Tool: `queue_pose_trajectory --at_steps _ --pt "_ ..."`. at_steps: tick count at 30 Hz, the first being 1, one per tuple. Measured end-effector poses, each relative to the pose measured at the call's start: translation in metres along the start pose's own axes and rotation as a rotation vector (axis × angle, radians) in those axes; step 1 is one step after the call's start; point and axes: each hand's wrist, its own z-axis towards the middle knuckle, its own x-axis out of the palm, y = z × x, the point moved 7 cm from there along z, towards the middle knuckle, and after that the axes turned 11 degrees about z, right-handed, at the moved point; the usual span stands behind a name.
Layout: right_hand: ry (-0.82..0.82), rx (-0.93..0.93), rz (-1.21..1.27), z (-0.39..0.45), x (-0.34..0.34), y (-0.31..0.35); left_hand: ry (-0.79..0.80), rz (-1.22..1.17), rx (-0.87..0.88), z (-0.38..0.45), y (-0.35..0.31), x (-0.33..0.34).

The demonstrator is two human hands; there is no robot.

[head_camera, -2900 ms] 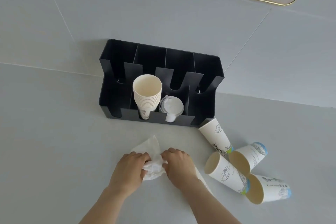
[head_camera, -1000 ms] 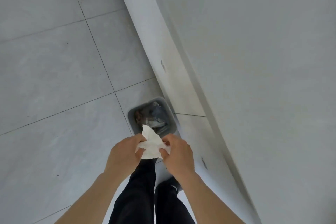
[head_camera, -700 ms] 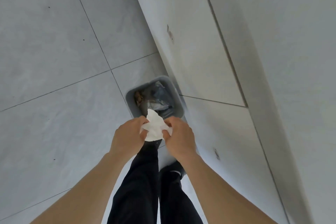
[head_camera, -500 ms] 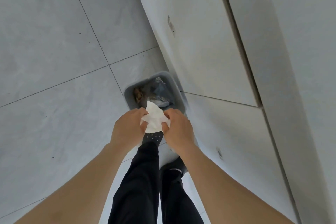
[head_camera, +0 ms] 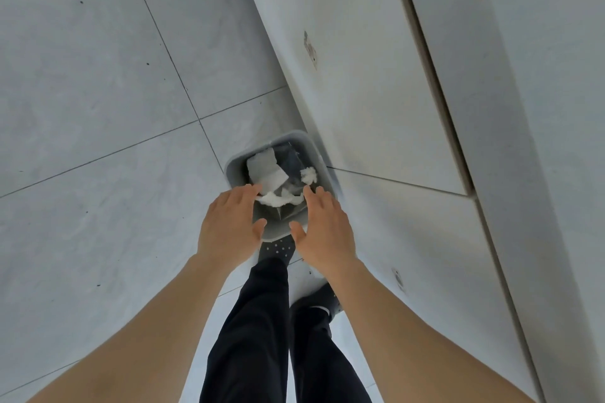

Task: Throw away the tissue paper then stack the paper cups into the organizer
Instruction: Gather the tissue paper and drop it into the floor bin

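Over the bin by the cabinet base, my left hand and right hand are spread, holding nothing; tissue sits inside near the front rim. Risk: light tissue could drift out.

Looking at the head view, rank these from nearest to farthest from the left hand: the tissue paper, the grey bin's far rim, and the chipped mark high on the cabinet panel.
From the left hand:
1. Tissue paper, just off the fingertips, over the bin's mouth.
2. Grey bin, its far rim beyond the hand, against the cabinet.
3. Chipped mark, well up the cabinet panel, to the right.
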Motion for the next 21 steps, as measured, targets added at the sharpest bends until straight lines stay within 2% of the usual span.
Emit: queue_pose_trajectory --at_steps 10,21 --pt "-0.029 -0.055 -0.094 -0.027 -0.023 0.018 0.006 0.092 0.062 -0.024 -0.007 -0.029" --pt "-0.078 -0.135 -0.079 -0.102 -0.084 0.081 -0.060 0.160 0.093 -0.073 -0.019 -0.131"
